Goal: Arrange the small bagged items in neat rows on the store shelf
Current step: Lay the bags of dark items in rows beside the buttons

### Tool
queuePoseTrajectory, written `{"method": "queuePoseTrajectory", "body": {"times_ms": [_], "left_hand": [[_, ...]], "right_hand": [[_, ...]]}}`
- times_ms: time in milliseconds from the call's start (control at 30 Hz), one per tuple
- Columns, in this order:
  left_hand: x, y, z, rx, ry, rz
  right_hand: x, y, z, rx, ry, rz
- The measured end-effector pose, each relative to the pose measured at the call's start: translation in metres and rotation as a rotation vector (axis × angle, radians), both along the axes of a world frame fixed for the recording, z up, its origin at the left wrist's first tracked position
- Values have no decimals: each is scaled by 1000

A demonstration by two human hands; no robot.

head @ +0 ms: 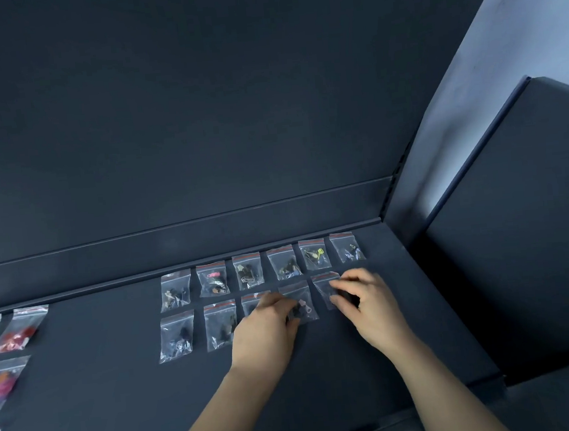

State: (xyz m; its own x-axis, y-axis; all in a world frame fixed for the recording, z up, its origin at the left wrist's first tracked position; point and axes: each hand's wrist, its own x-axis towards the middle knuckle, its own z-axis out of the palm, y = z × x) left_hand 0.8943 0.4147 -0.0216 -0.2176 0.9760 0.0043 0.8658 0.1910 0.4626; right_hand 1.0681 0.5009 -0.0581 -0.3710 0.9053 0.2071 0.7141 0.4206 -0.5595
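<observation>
While the front row is being filled out on the dark shelf [324, 366], two clear zip bags are being handled at its right end. The left hand [265, 330] is being rested, fingers curled and pressed down, on the near-left corner of a bag holding zipper pulls [301, 305], and a neighbouring bag [251, 302] is being partly covered by the same hand. The right hand [366, 304] is being held half closed, with thumb and fingertips pinched on the last bag [325, 289] of the front row; its contents are hidden by the fingers.

Behind them, a back row of six bags is lying complete along the shelf's rear lip, from its left-end bag [175, 290] to its right-end bag [347, 247]. Two more front-row bags [177, 334] are lying flat to the left. Well apart, at the left edge, bags of colourful pieces [19, 329] are being left untouched.

For a neat result, each front bag should be lined up directly below its back-row partner, red seal strips kept parallel, and equal gaps kept between neighbours. Light pressure is advised, since the thin plastic probably slides and creases easily. One empty place seems to be remaining at the front right.
</observation>
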Motion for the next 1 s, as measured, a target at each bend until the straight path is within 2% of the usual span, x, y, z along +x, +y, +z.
{"method": "queuePoseTrajectory", "body": {"times_ms": [100,167,200,300,333,400,467,633,800,1000], "left_hand": [[-1,-1,-1,-6,-38,19],[-3,0,2,27,-173,87],[-4,1,5,43,-355,150],[-8,6,21,18,-1192,373],[-9,8,26,21,-1380,399],[-9,10,33,64,-1610,395],[-6,14,36,99,-1733,372],[12,16,40,132,-1822,298],[18,17,42,110,-1857,232],[18,9,29,70,-1435,226]], "right_hand": [[0,-1,1,1,8,-6],[1,-3,5,-74,86,-32],[2,-4,8,-131,167,-43],[-1,-10,26,-341,469,-92],[-2,-13,35,-420,549,-102],[-2,-22,53,-545,626,-74],[-3,-31,65,-629,619,-8],[-11,-41,71,-730,578,18],[-11,-43,72,-711,592,15],[-1,-32,73,-642,776,-50]]}}
